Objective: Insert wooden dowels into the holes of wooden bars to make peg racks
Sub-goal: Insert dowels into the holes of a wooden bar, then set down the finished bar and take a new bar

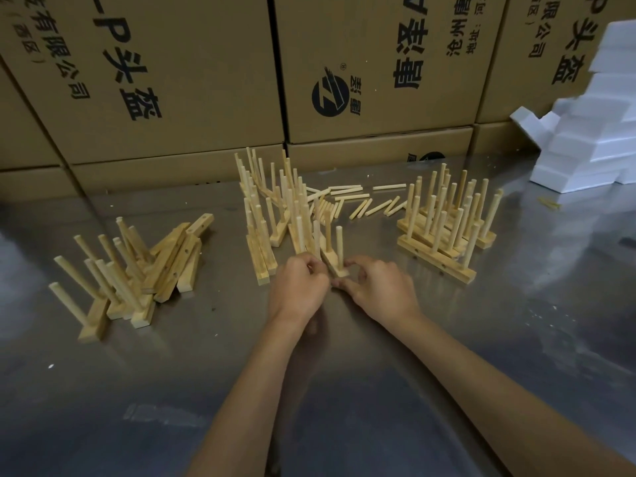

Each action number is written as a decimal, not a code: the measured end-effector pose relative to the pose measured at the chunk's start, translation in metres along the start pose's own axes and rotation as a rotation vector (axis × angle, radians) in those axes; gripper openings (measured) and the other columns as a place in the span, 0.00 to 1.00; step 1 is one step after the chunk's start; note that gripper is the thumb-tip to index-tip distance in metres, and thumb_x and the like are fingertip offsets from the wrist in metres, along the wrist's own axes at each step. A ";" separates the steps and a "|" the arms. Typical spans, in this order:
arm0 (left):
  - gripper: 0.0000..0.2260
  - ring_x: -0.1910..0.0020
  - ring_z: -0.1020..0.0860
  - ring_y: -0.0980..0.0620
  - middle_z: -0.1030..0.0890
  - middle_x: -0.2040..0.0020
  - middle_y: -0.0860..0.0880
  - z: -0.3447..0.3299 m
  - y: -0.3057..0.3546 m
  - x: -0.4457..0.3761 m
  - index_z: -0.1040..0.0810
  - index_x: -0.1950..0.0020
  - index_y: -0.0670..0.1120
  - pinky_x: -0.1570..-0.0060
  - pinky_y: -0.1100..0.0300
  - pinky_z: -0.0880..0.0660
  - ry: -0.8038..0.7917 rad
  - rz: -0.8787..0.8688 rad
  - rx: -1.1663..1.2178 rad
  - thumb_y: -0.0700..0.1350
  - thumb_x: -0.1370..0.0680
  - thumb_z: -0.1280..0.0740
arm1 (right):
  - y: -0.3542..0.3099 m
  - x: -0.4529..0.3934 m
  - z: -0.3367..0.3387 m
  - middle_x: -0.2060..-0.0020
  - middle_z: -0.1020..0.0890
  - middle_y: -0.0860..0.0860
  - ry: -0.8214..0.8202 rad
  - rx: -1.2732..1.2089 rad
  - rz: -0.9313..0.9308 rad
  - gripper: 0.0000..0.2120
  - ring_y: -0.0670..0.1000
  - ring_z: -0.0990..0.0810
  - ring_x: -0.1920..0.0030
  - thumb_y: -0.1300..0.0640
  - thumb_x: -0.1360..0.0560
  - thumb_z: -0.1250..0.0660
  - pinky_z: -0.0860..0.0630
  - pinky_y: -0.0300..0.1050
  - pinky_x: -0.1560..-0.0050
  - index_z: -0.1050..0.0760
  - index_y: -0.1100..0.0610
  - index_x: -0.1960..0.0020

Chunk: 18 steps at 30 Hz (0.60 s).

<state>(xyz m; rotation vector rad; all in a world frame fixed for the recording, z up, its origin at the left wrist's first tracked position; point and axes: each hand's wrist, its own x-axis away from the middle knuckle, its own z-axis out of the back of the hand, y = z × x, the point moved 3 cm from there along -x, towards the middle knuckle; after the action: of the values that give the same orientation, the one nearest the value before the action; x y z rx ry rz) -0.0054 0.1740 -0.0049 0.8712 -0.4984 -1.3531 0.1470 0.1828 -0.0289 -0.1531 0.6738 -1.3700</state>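
Head view: both hands (339, 285) grip a bar (335, 265) between racks (444, 228).

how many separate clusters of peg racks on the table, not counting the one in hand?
3: left pile, tipped over with bare bars; middle cluster just beyond the hands; right cluster, standing upright. Racks inside each overlap, so some may be hidden.

On the surface (344, 390), the bar (335, 265) with upright dowels stands just beyond the fingers (318, 266). A pile of racks (127, 270) lies well to their left, a row of racks (444, 228) to their right. Loose dowels (358, 201) lie farther back, before the cardboard boxes (344, 80); foam blocks (592, 132) are stacked far right.
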 end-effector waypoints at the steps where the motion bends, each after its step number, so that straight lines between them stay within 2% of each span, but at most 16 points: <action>1: 0.10 0.58 0.21 0.51 0.18 0.61 0.53 0.006 0.000 -0.001 0.19 0.61 0.51 0.59 0.57 0.26 0.023 0.007 0.003 0.44 0.23 0.37 | -0.002 -0.006 -0.003 0.55 0.16 0.48 -0.003 0.012 0.021 0.20 0.53 0.18 0.50 0.36 0.26 0.32 0.25 0.47 0.55 0.22 0.44 0.39; 3: 0.10 0.62 0.22 0.52 0.19 0.65 0.54 0.019 0.000 0.000 0.19 0.65 0.49 0.64 0.58 0.29 0.106 0.023 0.014 0.45 0.24 0.36 | -0.005 -0.018 -0.008 0.55 0.15 0.48 0.001 0.035 0.064 0.18 0.54 0.18 0.50 0.36 0.25 0.34 0.26 0.47 0.56 0.21 0.42 0.38; 6: 0.11 0.66 0.23 0.51 0.21 0.69 0.52 0.048 -0.005 0.000 0.21 0.67 0.48 0.68 0.58 0.35 0.363 0.054 0.036 0.47 0.25 0.37 | -0.005 -0.026 -0.013 0.55 0.14 0.49 -0.013 0.079 0.108 0.18 0.56 0.18 0.49 0.36 0.22 0.38 0.28 0.47 0.56 0.23 0.40 0.36; 8: 0.09 0.58 0.23 0.48 0.19 0.60 0.49 0.069 -0.016 -0.002 0.20 0.61 0.47 0.62 0.57 0.34 0.535 0.044 0.088 0.44 0.23 0.37 | -0.002 -0.028 -0.014 0.57 0.15 0.50 -0.012 0.082 0.123 0.20 0.56 0.18 0.50 0.36 0.22 0.40 0.29 0.47 0.57 0.26 0.40 0.33; 10: 0.09 0.43 0.27 0.44 0.21 0.45 0.43 0.086 -0.033 -0.006 0.18 0.48 0.44 0.48 0.52 0.32 0.641 0.072 -0.009 0.43 0.23 0.37 | 0.000 -0.028 -0.015 0.58 0.15 0.50 -0.006 0.090 0.114 0.23 0.56 0.17 0.50 0.35 0.22 0.40 0.28 0.47 0.57 0.28 0.42 0.31; 12: 0.17 0.32 0.34 0.39 0.27 0.34 0.38 0.095 -0.053 -0.010 0.23 0.35 0.39 0.33 0.46 0.40 0.637 0.157 -0.211 0.42 0.23 0.36 | 0.001 -0.029 -0.016 0.53 0.15 0.50 -0.012 0.095 0.090 0.26 0.56 0.18 0.47 0.34 0.23 0.40 0.26 0.49 0.54 0.28 0.45 0.29; 13: 0.20 0.28 0.37 0.38 0.31 0.30 0.36 0.097 -0.061 -0.012 0.27 0.31 0.37 0.29 0.44 0.45 0.606 0.197 -0.289 0.42 0.23 0.36 | 0.002 -0.029 -0.016 0.50 0.15 0.50 -0.014 0.093 0.081 0.27 0.56 0.19 0.45 0.34 0.23 0.40 0.25 0.49 0.52 0.28 0.46 0.29; 16: 0.27 0.21 0.47 0.37 0.42 0.21 0.36 0.094 -0.079 -0.018 0.36 0.24 0.36 0.23 0.44 0.55 0.463 0.276 -0.401 0.44 0.21 0.36 | 0.004 -0.029 -0.015 0.48 0.15 0.50 -0.020 0.048 0.045 0.24 0.56 0.19 0.43 0.36 0.22 0.39 0.25 0.49 0.49 0.26 0.47 0.31; 18: 0.27 0.21 0.48 0.37 0.43 0.21 0.35 0.090 -0.081 -0.020 0.36 0.24 0.38 0.23 0.44 0.54 0.426 0.301 -0.475 0.46 0.21 0.36 | 0.005 -0.030 -0.014 0.50 0.15 0.51 -0.020 0.016 0.025 0.21 0.55 0.19 0.43 0.38 0.22 0.38 0.25 0.50 0.48 0.25 0.47 0.33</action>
<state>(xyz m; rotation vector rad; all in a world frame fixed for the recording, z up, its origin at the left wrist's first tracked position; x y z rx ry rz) -0.1280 0.1718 -0.0098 0.6314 0.0301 -0.9166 0.1427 0.2155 -0.0323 -0.1456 0.6458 -1.3479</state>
